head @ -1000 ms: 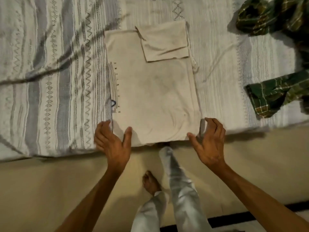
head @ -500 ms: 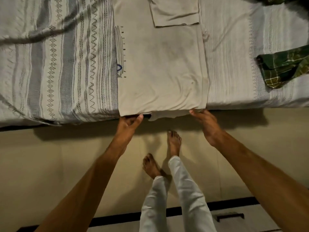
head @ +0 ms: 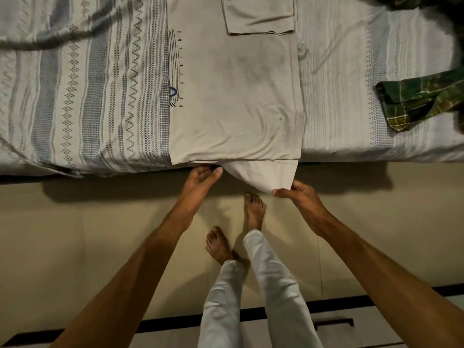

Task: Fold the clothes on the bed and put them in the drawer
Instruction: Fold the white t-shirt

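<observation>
pinching the shirt [head: 236,96] hem corner with our right hand [head: 297,194], left hand [head: 200,175] gripping the near edge, shirt stretching lengthwise away from us on bed [head: 75,96].

Your left hand's [head: 200,178] fingertips are hidden under the beige shirt's [head: 236,96] hem; the shirt's top and the green plaid cloth [head: 421,99] run off frame.

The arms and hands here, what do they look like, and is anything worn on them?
Both forearms are bare up to the frame's edge: no sleeves, watch or bracelet in view. The left hand and right hand wear no gloves, and no rings show. The fingernails look short and unpainted.
</observation>
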`<state>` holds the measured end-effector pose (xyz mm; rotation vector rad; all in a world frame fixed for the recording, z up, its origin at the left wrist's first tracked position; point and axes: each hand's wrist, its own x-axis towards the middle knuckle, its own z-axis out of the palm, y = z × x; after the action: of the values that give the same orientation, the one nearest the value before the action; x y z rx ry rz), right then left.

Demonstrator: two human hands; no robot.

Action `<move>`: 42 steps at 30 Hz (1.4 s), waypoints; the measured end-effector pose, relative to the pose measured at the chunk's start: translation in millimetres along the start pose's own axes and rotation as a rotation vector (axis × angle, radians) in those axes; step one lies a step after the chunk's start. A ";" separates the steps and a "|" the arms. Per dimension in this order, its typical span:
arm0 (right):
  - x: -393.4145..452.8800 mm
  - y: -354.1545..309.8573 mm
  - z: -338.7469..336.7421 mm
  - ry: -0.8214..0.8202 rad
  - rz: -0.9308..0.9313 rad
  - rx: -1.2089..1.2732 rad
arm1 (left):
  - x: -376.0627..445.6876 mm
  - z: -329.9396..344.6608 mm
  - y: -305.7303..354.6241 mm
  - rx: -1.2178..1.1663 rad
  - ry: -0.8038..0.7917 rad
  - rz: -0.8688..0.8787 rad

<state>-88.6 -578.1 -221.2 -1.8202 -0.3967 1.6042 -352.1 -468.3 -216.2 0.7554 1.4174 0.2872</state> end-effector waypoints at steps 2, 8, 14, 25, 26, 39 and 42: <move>-5.9 5.4 -2.2 -0.053 0.008 0.016 | 1.4 17.2 -6.8 0.033 -0.096 -0.003; -21.4 24.7 -8.9 -0.161 0.066 -0.022 | -2.5 73.4 -12.9 -0.190 -0.047 -0.020; -26.6 30.6 -10.2 -0.022 0.108 0.236 | -3.7 84.4 -23.9 -0.392 -0.125 -0.177; -27.0 22.4 -7.7 0.166 0.190 0.215 | -33.7 49.8 -49.5 -0.060 -0.192 -0.115; -30.2 21.7 -6.5 0.125 0.181 0.224 | -39.4 45.5 -53.1 -0.032 -0.187 -0.116; -54.2 -11.1 -8.1 -0.110 0.369 0.170 | -78.8 23.2 -34.0 0.059 -0.106 -0.116; -49.5 -39.2 -10.3 -0.058 0.330 0.248 | -68.2 23.3 -5.4 -0.070 -0.096 -0.097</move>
<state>-80.7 -583.3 -157.9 -1.7136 0.0833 1.8372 -342.6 -520.4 -167.0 0.6335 1.3417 0.2216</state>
